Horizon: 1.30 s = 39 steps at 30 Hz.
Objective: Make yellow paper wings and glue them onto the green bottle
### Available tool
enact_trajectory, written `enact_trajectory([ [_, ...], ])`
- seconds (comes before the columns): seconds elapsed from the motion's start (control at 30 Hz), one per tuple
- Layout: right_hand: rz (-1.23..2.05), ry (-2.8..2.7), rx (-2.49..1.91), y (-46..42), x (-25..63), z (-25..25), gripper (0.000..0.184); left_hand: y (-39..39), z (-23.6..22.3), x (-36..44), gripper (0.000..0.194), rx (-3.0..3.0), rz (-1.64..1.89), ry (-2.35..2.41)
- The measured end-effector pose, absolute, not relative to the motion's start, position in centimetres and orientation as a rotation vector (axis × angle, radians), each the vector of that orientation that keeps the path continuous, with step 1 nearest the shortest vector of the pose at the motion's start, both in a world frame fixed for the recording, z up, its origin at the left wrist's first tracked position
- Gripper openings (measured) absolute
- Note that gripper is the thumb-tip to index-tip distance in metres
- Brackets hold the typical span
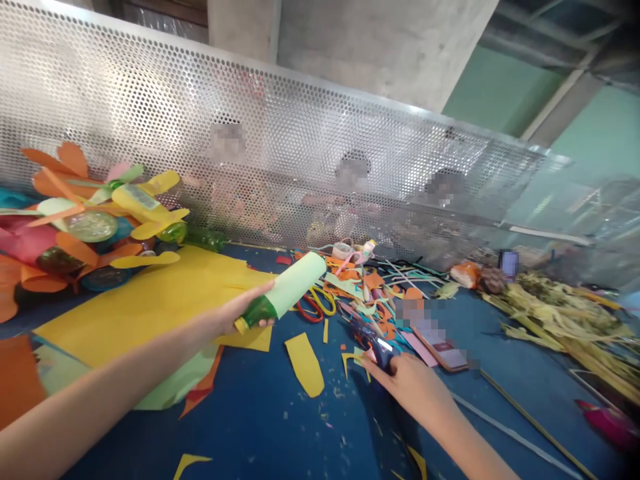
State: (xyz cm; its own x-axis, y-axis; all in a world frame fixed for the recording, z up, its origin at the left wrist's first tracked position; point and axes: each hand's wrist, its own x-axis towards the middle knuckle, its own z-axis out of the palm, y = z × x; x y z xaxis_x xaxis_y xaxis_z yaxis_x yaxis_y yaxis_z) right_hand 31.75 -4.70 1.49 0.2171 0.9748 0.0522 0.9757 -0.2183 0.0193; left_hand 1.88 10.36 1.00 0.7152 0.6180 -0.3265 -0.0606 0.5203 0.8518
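Observation:
My left hand (255, 310) is closed round the lower part of a green bottle (260, 310) with a yellow cap. Pale green paper (300, 277) is wrapped round the bottle, which tilts up to the right above the table. My right hand (400, 373) is wrapped round a dark blue tool that looks like a glue gun (383, 350), held low over paper scraps. Between the hands lie a cut yellow paper piece (305, 365) with a rounded end and scissors with red and yellow handles (324, 303).
Paper-petal bottle flowers (100, 220) are heaped at the left. Yellow sheets (150, 293) lie beside them. Coloured scraps (370, 287), a phone (443, 343) and dry husks (565, 307) cover the right. A perforated metal screen (300, 133) borders the blue table (270, 427); people sit behind it.

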Motion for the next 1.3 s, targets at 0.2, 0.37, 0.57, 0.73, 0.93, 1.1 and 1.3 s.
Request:
enact_trajectory([
  [0.2, 0.388, -1.584, -2.09, -5.2, 32.9, 0.5, 0.039, 9.5, 1.1, 1.7, 0.049, 1.154, 0.477, 0.629],
  [0.37, 0.829, -1.056, -1.649, -6.6, 31.3, 1.0, 0.025, 9.1, 1.7, 1.7, 0.083, 1.353, 0.486, 0.565],
  [0.57, 0.94, -0.789, -1.439, -5.8, 27.9, 1.4, 0.029, 8.3, 1.4, 2.1, 0.067, 1.427, 0.607, 0.697],
  [0.73, 0.999, -0.989, -1.306, -3.7, 26.3, 1.9, 0.027, 8.4, 0.6, 2.3, 0.058, 1.361, 0.684, 0.765],
  [0.93, 1.031, -1.075, -1.243, -5.0, 24.5, 0.6, 0.031, 8.8, 0.0, 1.7, 0.069, 1.372, 0.626, 0.65],
  [1.1, 1.121, -1.29, -1.326, -7.1, 24.9, 0.1, 0.024, 8.9, 0.2, 1.4, 0.07, 1.364, 0.544, 0.627],
  [1.3, 0.572, -1.855, -1.506, -8.0, 24.9, -0.2, 0.032, 8.7, -0.1, 1.9, 0.069, 1.516, 0.505, 0.652],
])
